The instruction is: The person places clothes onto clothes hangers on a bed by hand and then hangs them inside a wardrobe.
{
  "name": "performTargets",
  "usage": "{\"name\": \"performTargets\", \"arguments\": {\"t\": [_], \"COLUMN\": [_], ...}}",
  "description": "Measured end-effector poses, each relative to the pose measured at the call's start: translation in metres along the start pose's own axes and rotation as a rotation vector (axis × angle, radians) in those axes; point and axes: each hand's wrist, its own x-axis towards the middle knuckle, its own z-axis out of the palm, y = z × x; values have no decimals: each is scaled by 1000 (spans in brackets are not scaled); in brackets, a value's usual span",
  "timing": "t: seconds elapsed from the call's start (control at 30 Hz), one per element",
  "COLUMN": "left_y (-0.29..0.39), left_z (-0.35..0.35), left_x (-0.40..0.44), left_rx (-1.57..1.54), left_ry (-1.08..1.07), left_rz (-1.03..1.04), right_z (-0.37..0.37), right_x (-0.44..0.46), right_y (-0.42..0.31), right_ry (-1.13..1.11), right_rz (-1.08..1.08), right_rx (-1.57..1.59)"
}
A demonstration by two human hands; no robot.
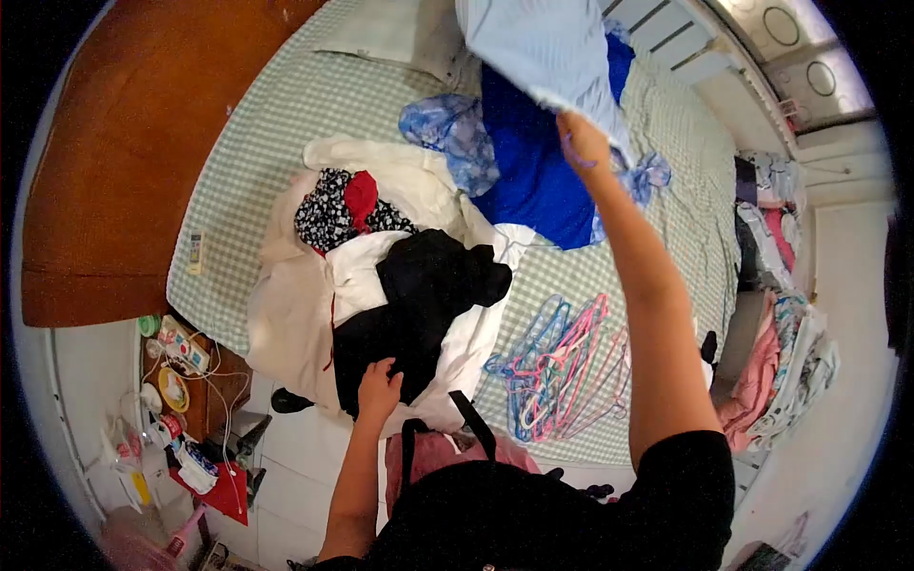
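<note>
Clenching pale cloth is the right hand; the left hand, fingers apart, touches black clothing; remote print seems unreadable.

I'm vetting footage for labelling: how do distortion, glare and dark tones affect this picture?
Head view: strong wide-angle distortion bows the edges of the bed; corners are black; upper-right panels look bright and pale; the black garment shows little fold detail.

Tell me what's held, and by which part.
The right hand holds the pale blue cloth by its edge; whether the left hand grips the black garment cannot be told.
</note>
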Motion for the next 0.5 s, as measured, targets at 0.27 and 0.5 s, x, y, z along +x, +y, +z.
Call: {"name": "performTargets", "arguments": {"t": [0.27, 0.5], "left_y": [28, 53], "left_z": [14, 43], "left_x": [76, 114], "left_rx": [-172, -204], "left_ry": [137, 146], "left_rz": [-29, 7], "right_z": [158, 157], "right_x": [-180, -252], "right_y": [-25, -57], "right_ry": [-344, -447], "right_rz": [264, 428], "right_rx": [-27, -400]}}
